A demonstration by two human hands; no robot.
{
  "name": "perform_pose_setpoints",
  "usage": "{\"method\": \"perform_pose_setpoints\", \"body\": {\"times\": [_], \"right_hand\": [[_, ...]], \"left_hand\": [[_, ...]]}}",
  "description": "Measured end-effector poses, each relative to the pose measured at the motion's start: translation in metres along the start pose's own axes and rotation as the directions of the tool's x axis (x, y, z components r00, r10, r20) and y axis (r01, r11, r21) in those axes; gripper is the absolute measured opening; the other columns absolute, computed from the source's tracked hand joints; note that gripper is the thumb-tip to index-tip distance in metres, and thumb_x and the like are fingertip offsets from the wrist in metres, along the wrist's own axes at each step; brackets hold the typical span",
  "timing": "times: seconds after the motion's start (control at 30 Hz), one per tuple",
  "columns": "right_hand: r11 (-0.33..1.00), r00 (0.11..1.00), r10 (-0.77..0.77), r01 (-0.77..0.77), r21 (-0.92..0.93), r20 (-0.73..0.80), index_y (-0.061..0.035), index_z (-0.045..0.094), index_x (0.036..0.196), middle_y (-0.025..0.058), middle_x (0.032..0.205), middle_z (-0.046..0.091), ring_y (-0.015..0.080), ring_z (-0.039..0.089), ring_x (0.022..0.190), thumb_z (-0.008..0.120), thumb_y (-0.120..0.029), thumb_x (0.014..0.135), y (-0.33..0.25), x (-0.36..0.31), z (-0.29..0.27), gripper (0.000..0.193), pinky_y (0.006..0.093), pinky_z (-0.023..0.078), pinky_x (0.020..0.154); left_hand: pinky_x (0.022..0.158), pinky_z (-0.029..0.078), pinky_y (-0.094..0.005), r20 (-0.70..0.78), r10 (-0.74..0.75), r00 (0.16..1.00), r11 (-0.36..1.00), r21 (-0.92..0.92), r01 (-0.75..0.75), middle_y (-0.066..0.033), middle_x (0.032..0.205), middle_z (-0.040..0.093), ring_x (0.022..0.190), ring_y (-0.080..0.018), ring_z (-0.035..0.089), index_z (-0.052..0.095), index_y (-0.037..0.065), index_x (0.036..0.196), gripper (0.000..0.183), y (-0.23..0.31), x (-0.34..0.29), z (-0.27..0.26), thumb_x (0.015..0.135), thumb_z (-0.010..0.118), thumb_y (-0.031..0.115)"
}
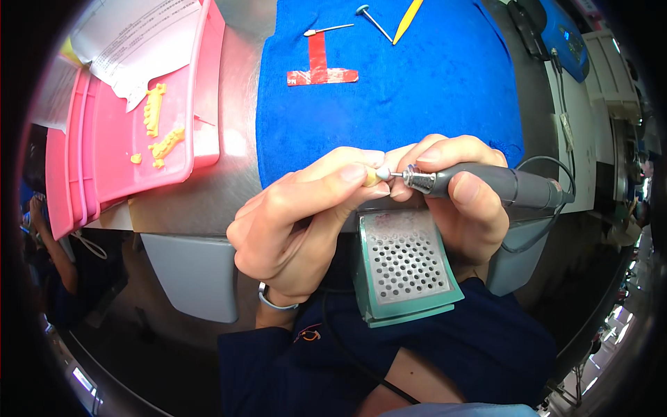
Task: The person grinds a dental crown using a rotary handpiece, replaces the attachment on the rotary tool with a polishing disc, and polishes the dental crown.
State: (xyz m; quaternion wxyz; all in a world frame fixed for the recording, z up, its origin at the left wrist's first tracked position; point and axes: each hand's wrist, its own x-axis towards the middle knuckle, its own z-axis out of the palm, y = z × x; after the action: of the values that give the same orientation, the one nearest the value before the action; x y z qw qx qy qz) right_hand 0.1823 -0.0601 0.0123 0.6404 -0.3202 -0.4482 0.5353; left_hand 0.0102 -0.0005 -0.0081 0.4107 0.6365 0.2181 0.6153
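Between thumb and fingertips, my left hand (292, 215) pinches a small pale-yellow piece (372, 178) that looks like a dental crown; the fingers cover much of it. My right hand (476, 208) is wrapped round a grey rotary handpiece (504, 184) with a metal collar, lying nearly level and pointing left. From its collar juts a thin shank with a white grinding tip (383, 173), which is against or very close to the piece. The fingertips of both hands nearly meet behind the tip. Below them stands a green suction box (410, 304) with a perforated metal top.
A blue towel (396, 97) covers the table, bearing red tape (318, 59), two loose burs (330, 30) and a yellow stick (408, 21). At left, a pink tray (201, 83) holds papers and yellow-orange tooth-shaped strips (153, 111). A blue control unit (564, 42) sits far right; the handpiece cord loops right.
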Motion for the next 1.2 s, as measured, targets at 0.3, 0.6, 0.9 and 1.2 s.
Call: {"method": "perform_pose_setpoints", "body": {"times": [0.3, 0.6, 0.9, 1.2], "right_hand": [[0.999, 0.998, -0.011, 0.008, 0.047, 0.057, 0.0066, 0.062, 0.12, 0.0253, 0.099, 0.067, 0.0318, 0.066, 0.099, 0.053, -0.022, 0.103, 0.0014, -0.0005, -0.0026, 0.035, 0.0485, 0.05, 0.098], [1.0, 0.999, 0.01, -0.01, 0.002, 0.038, 0.0061, 0.061, 0.121, 0.0252, 0.1, 0.067, 0.0329, 0.066, 0.101, 0.051, -0.023, 0.104, -0.0009, 0.0, -0.0001, 0.035, 0.0488, 0.05, 0.098], [1.0, 0.999, 0.001, -0.002, 0.012, 0.043, 0.0052, 0.062, 0.121, 0.0244, 0.097, 0.068, 0.0339, 0.066, 0.101, 0.052, -0.023, 0.103, 0.0005, -0.0009, -0.0019, 0.035, 0.0494, 0.05, 0.099], [0.998, 0.999, 0.003, -0.006, 0.065, 0.045, 0.0061, 0.063, 0.118, 0.024, 0.097, 0.068, 0.0339, 0.066, 0.101, 0.051, -0.022, 0.103, 0.0016, -0.0012, -0.0012, 0.034, 0.05, 0.049, 0.099]], "left_hand": [[0.076, 0.064, -0.0334, -0.004, -0.067, 0.998, 0.998, -0.02, 0.066, -0.0227, 0.094, 0.077, 0.086, -0.0274, 0.078, 0.068, -0.002, 0.102, 0.024, 0.0015, -0.0029, -0.0005, 0.082, 0.078, -0.011], [0.074, 0.064, -0.0327, -0.009, -0.011, 1.0, 1.0, 0.015, 0.011, -0.0229, 0.093, 0.077, 0.085, -0.0267, 0.078, 0.068, -0.002, 0.101, 0.024, 0.0007, -0.0019, 0.0002, 0.082, 0.08, -0.01], [0.076, 0.064, -0.0337, -0.015, -0.04, 0.999, 0.999, -0.009, 0.039, -0.0226, 0.094, 0.077, 0.086, -0.0273, 0.078, 0.068, -0.002, 0.1, 0.024, 0.0015, -0.0027, -0.0004, 0.081, 0.08, -0.011], [0.077, 0.064, -0.0347, -0.006, -0.094, 0.996, 0.995, -0.018, 0.094, -0.0221, 0.094, 0.077, 0.086, -0.0278, 0.078, 0.068, -0.003, 0.1, 0.024, 0.0027, -0.0038, -0.0021, 0.081, 0.08, -0.011]]}}
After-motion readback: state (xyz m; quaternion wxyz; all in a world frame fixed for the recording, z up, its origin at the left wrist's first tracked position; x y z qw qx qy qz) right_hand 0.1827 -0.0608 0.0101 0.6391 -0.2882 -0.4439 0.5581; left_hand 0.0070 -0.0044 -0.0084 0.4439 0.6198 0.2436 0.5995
